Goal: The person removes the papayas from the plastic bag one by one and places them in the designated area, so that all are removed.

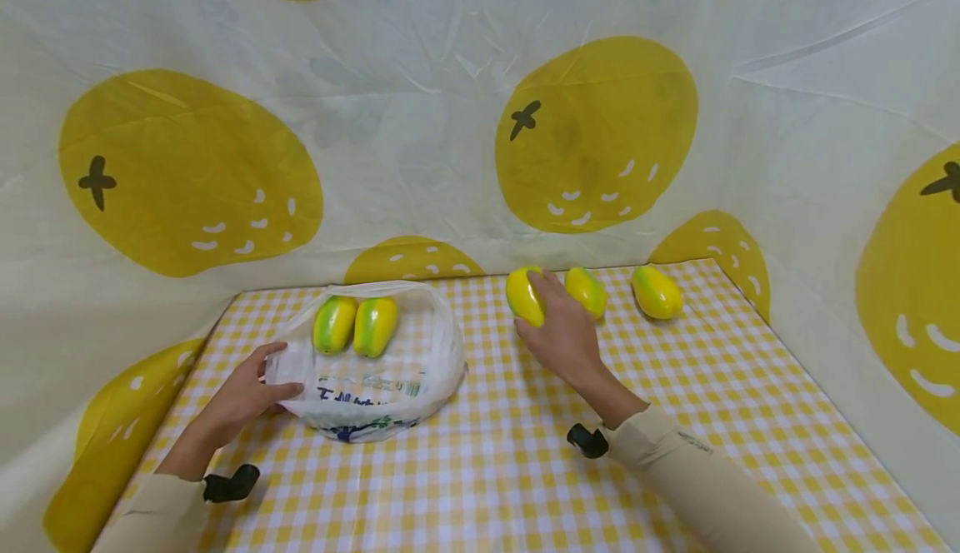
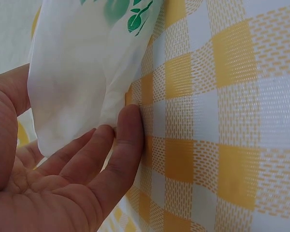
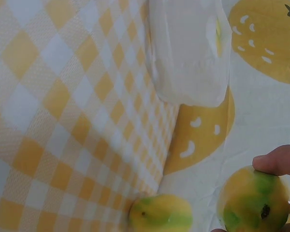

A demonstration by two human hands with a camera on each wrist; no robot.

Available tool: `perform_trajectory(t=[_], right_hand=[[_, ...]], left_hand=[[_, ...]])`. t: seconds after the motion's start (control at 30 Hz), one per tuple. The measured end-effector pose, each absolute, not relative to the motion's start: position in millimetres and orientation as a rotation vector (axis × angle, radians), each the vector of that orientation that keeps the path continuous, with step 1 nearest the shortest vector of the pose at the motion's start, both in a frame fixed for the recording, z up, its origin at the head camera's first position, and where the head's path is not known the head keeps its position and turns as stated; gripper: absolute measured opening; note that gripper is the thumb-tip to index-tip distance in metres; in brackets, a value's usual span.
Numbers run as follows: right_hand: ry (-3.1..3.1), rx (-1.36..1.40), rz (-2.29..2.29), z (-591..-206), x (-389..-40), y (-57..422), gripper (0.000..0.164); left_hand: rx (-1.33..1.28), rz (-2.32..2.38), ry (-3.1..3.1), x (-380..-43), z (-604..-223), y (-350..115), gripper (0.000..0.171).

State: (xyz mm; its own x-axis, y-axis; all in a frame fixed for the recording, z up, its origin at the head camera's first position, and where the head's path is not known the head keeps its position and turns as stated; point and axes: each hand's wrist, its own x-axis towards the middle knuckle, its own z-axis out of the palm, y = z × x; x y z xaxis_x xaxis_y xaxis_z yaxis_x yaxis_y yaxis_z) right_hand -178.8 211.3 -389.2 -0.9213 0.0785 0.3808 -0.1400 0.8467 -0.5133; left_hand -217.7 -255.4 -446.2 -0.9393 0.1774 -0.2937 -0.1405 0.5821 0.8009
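A white translucent plastic bag point(image 1: 442, 353) lies spread on the table at the left, its mouth facing me. Two glossy yellow-green fruits point(image 1: 375, 326), shaped like mangoes or small papayas, lie side by side in it. My left hand point(image 1: 243, 395) holds the bag's left rim, thumb and fingers on either side of the plastic point(image 2: 72, 87). At the back of the table my right hand point(image 1: 562, 328) grips another yellow-green fruit point(image 3: 253, 200), thumb against its side. This fruit is off the table in the right wrist view. Part of it is hidden behind the hand.
Just right of the right hand lies one more yellow-green fruit point(image 1: 587, 291), with another point(image 1: 657, 292) farther right. A yellow-and-white checked cloth point(image 1: 480, 486) covers the table. A white curtain point(image 1: 420, 137) with large yellow fruit prints hangs along the back and sides.
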Motion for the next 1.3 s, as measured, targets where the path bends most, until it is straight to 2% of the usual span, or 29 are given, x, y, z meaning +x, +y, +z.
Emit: perform_trajectory(t=[1.3], right_hand=[[-2.638, -0.076, 0.714, -402, -159, 277, 0.071]], left_hand=[[-0.003, 1.253, 2.497, -218, -446, -255, 0.099]])
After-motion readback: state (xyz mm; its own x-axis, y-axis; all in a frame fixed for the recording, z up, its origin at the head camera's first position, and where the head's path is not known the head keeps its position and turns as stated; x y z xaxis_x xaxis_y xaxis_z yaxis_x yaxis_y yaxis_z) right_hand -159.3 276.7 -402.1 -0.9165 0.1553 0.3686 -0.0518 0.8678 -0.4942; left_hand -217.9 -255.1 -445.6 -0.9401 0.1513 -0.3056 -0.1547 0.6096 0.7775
